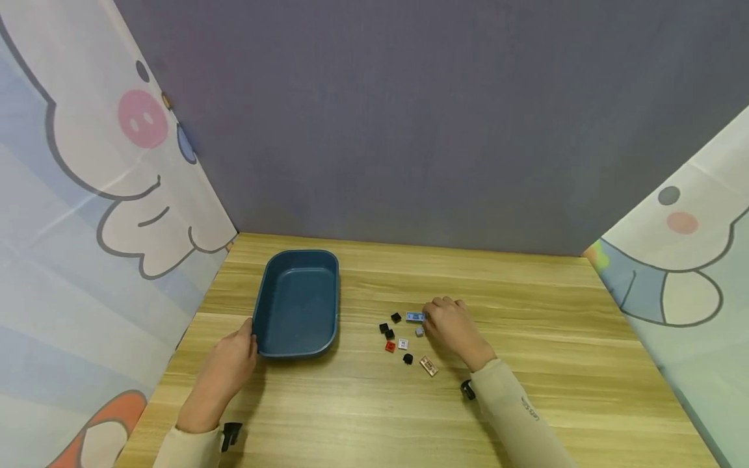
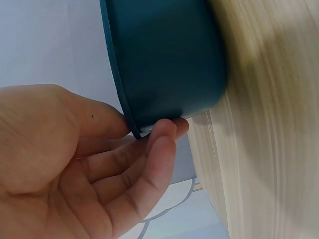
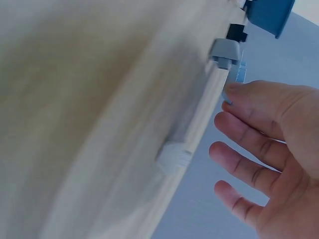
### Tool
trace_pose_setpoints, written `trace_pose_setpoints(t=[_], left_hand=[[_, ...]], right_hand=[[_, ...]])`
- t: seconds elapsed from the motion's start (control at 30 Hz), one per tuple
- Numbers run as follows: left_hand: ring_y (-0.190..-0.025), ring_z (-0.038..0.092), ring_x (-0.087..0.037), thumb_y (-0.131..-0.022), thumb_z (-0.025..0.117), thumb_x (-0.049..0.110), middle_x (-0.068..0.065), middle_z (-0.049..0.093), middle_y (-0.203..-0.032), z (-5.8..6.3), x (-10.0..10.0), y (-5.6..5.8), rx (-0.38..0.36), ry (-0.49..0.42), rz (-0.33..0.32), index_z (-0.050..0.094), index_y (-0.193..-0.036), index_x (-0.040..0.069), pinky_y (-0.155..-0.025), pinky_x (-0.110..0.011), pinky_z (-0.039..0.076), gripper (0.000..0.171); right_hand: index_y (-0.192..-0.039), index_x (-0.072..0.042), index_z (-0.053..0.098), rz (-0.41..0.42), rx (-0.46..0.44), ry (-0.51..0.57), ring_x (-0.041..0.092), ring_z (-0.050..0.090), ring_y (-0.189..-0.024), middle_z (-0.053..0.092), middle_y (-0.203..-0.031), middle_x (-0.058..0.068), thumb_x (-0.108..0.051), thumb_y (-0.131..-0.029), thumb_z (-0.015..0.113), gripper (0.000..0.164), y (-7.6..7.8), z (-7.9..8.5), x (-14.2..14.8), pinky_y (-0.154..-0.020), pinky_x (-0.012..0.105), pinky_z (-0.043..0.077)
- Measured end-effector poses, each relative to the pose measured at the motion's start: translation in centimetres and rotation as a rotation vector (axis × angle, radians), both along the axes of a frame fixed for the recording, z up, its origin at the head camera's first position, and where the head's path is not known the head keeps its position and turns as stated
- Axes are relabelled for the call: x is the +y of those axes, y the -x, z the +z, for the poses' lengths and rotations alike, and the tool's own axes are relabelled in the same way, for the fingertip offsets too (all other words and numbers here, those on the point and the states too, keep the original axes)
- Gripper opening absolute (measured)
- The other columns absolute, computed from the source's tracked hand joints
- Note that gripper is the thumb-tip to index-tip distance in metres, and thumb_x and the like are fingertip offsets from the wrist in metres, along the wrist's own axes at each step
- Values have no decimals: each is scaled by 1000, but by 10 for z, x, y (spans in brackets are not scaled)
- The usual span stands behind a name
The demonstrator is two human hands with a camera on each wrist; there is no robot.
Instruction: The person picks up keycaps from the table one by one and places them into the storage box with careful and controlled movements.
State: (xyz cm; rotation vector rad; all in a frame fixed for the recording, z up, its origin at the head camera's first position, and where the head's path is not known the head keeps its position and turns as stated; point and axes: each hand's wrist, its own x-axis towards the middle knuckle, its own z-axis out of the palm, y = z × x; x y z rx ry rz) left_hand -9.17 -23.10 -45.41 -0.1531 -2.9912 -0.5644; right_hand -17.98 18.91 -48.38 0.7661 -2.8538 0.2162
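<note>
My left hand (image 1: 229, 359) holds the near left corner of a dark teal tray (image 1: 262, 354); in the left wrist view the thumb lies at its rim and fingers touch the wall underneath. My right hand (image 1: 453, 325) pinches the right end of a long blue keycap (image 1: 414, 317), its other fingers apart in the right wrist view. Close to that hand lies a small grey keycap (image 1: 419, 331). Around it are a white keycap (image 1: 403, 344), a red keycap (image 1: 390, 347), a long peach keycap (image 1: 429, 366) and several small black pieces (image 1: 407, 359).
The tray's inside (image 1: 298, 312) shows only bare floor. A wooden table (image 1: 351, 416) carries everything, backed by a grey panel (image 1: 409, 130). Printed cartoon cloths (image 1: 88, 260) hang at both sides.
</note>
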Motion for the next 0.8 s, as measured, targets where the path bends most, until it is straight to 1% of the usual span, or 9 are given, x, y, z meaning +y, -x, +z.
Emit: trace_pose_setpoints(t=[0.2,0.3,0.43,0.57,0.8], left_hand=[[-86,67,-49,-97,54,-2,-40,62,-109,1,0,0,0,0,-7,46,-129,-25,-68,-55,55,41],[-85,67,-49,-97,54,-2,-40,62,-108,0,-1,0,10,2,-8,46,-129,-25,-68,-55,55,40],[-88,66,-51,-97,54,-2,-41,61,-109,0,-1,0,14,-1,4,47,-129,-25,-71,-57,54,40],[-95,64,-53,-97,53,-1,-41,60,-114,0,-1,0,20,-3,15,46,-130,-24,-76,-59,53,41],[-92,65,-52,-96,55,-3,-40,60,-112,0,1,0,31,1,10,46,-130,-25,-73,-57,55,41]], right_hand=[[-103,-9,74,21,19,24,26,65,-95,69,-98,4,-16,-90,77,16,3,11,-8,-92,58,49],[-105,-9,74,38,18,36,26,65,-96,69,-101,4,-16,-90,76,16,4,21,-17,-94,58,48],[-106,-10,74,71,8,49,24,64,-94,69,-101,3,-17,-90,77,18,7,34,-33,-92,55,50],[-108,-11,74,104,14,34,23,64,-94,69,-102,2,-20,-91,76,19,11,44,-51,-90,52,51],[-108,-11,74,186,43,39,21,64,-92,68,-101,2,-22,-94,73,18,17,58,-86,-83,44,54]])
